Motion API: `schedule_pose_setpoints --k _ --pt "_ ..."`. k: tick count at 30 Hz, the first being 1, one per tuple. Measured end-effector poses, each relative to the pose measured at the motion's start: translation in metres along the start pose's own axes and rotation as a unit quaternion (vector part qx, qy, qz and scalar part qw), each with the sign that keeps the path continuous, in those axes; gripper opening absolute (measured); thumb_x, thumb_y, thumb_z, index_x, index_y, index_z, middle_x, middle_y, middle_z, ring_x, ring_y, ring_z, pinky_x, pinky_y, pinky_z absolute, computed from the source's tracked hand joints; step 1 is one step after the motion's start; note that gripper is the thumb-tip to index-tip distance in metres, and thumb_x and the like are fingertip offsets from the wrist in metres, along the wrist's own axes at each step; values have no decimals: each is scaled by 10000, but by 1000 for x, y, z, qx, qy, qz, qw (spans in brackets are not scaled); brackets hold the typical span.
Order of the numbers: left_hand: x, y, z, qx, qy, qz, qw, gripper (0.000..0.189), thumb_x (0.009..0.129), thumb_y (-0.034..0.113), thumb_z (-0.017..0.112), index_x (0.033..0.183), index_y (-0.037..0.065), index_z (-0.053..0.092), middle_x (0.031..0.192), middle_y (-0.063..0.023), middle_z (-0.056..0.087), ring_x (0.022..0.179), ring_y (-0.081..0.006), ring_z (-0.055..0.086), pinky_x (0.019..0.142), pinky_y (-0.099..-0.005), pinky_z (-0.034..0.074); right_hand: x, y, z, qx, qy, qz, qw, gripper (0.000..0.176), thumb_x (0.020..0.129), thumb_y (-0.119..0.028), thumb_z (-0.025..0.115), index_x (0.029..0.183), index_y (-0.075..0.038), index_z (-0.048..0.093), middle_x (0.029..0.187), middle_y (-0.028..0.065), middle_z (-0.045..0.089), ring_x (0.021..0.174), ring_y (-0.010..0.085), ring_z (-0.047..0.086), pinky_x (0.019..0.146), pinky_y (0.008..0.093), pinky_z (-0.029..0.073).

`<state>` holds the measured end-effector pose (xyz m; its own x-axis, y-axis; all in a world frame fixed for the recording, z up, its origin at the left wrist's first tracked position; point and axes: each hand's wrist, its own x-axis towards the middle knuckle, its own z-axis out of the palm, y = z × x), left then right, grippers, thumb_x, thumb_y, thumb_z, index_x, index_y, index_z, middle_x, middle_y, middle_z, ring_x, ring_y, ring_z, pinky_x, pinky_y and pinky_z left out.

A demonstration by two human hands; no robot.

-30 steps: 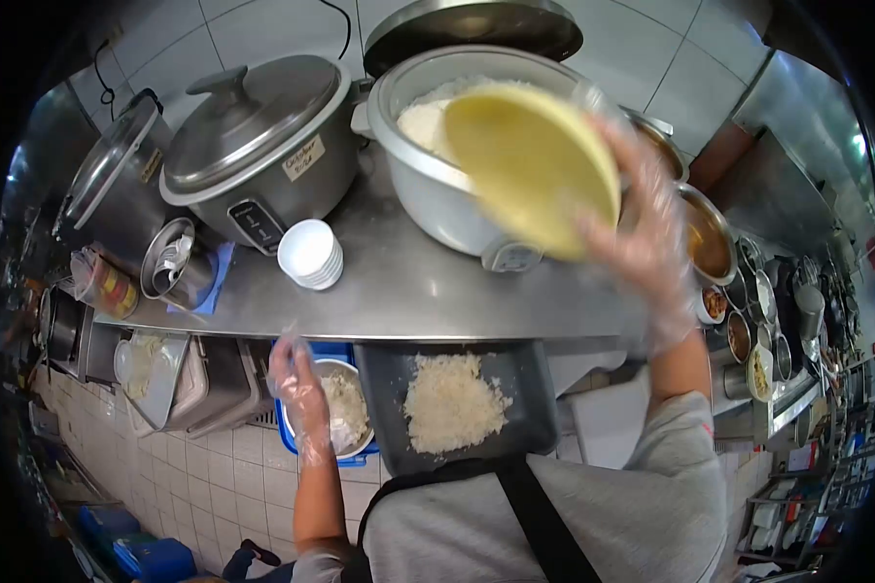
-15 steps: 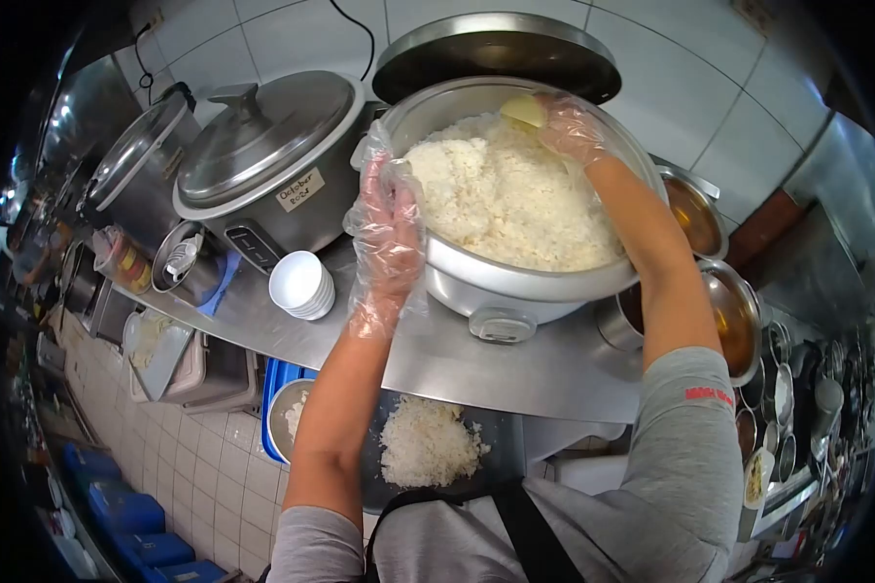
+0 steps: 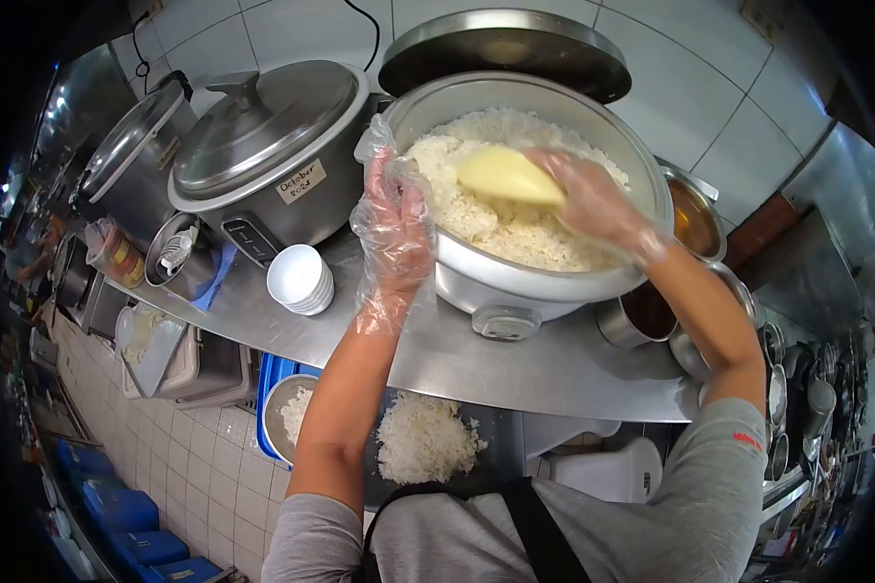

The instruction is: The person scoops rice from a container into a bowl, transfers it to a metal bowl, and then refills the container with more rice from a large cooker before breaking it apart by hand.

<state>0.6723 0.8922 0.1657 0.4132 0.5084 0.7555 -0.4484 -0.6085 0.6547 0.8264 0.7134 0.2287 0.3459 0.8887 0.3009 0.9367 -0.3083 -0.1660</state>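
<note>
A large silver rice cooker stands uncovered on the steel counter, its pot full of white rice. My right hand, in a clear plastic glove and blurred by motion, grips a pale yellow rounded scoop over the middle of the rice. The scoop is tilted, with its lower edge at the rice. My left hand, in a loose clear glove, rests at the cooker's left rim with its fingers stretched upward.
A lidded cooker and a stack of white bowls stand to the left. Behind leans a round metal lid. Metal pots sit at the right. Below the counter edge, a dark tray holds a heap of rice.
My right hand has drawn the yellow scoop from the pot's far right side toward the middle of the rice, nearer me. My left hand stays at the cooker's left rim.
</note>
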Motion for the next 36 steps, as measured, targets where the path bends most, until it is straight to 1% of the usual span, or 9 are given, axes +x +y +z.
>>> schedule_pose_setpoints --k 7,11,14,18,26,29,30,33,36 --pt "-3 -19 1 5 4 20 1000 501 933 200 455 1358 -13 295 1204 -179 486 1061 -244 513 915 -346 400 26 53 -2 -60 105 -156 980 513 844 -70 540 1337 -90 396 1269 163 520 1149 337 517 1004 398 435" --pt "-6 -16 5 -38 3 -5 999 519 943 218 442 1386 26 251 1328 -141 376 1162 -200 418 986 -316 329 121 89 23 -127 69 81 986 493 880 -13 372 1354 -150 375 1293 188 478 1078 385 544 943 394 467" --pt "-9 -24 5 -57 4 -23 998 527 943 234 449 1383 23 252 1269 -125 425 1083 -180 456 947 -303 357 140 66 25 -88 -7 108 990 532 885 7 349 1385 -174 332 1332 169 451 1125 351 530 982 394 447" --pt "-9 -21 7 -62 14 -11 998 532 943 246 456 1378 15 256 1189 -104 467 1009 -168 480 913 -295 378 93 38 40 -150 39 -61 986 509 863 -70 526 1352 -139 401 1333 128 465 1210 287 476 1050 372 408" --pt "-9 -21 5 -24 9 5 1000 529 942 257 456 1372 10 273 1221 -116 455 1044 -185 468 942 -314 360 -24 31 -33 -51 -30 -151 987 537 791 44 575 1286 -147 494 1237 95 563 1116 270 560 1028 373 435" --pt "-8 -15 2 -7 -9 -17 1000 526 935 230 449 1374 3 269 1284 -162 427 1126 -243 459 989 -350 341 -7 21 -59 211 -65 178 959 450 857 -23 513 1286 -159 498 1219 69 578 1108 274 565 1009 389 446" --pt "-9 -13 2 -3 -17 -27 999 524 932 216 445 1375 0 267 1306 -183 418 1161 -270 456 1007 -366 334 7 47 -48 -22 -9 6 1000 361 943 -177 391 1288 -156 495 1237 64 562 1134 264 542 1004 409 432" --pt "-9 -20 7 -30 8 6 999 529 932 222 446 1379 5 264 1318 -183 413 1180 -273 445 1017 -368 325 69 95 -21 -172 93 -8 981 368 955 -166 321 1288 -146 477 1287 119 492 1091 299 543 985 404 422" --pt "-7 -15 9 22 20 28 999 490 939 227 439 1349 -4 306 1316 -151 411 1133 -228 455 981 -334 340 83 120 -4 -317 5 53 947 453 901 -25 353 1312 -194 437 1292 97 489 1098 287 541 958 376 457"
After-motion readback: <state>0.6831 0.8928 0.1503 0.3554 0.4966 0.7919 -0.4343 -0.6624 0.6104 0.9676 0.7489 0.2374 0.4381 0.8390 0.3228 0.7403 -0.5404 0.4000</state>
